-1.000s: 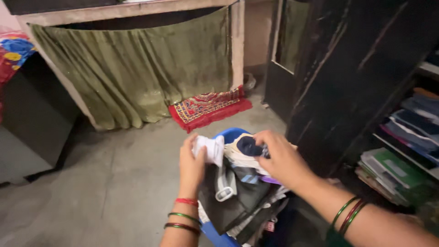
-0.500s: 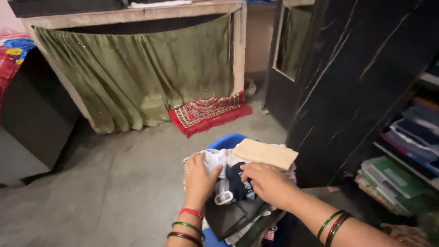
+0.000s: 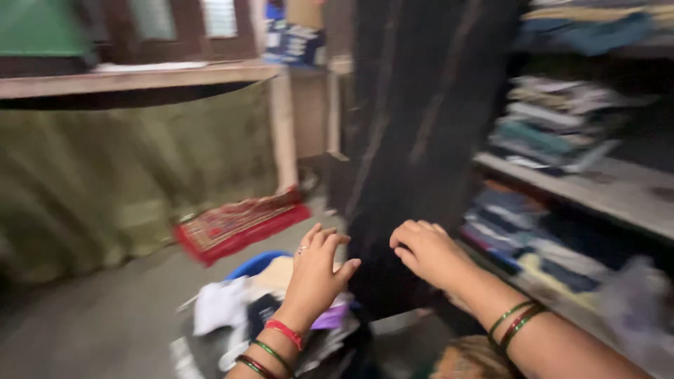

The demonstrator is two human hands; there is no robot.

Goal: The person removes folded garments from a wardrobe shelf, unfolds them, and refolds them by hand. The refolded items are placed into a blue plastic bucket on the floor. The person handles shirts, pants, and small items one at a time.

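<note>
The view is blurred by motion. My left hand [image 3: 316, 270] is raised above a blue tub [image 3: 256, 264] heaped with mixed clothes [image 3: 223, 309], fingers spread and holding nothing. My right hand [image 3: 428, 251] hovers in front of the black cupboard door [image 3: 421, 133], fingers curled inward with nothing visible in them. Both wrists wear red and green bangles. The tub sits on the floor just below and left of my hands, and my left forearm hides part of it.
Open cupboard shelves on the right hold stacks of folded clothes [image 3: 554, 119], with more on a lower shelf [image 3: 512, 228]. A green curtain [image 3: 126, 175] hangs under a wooden counter [image 3: 140, 77] at left. A red patterned mat [image 3: 239, 223] lies on the grey floor.
Both hands have lifted off the clothes in the tub and let go of them. The camera has swung up and right, toward the cupboard shelves.
</note>
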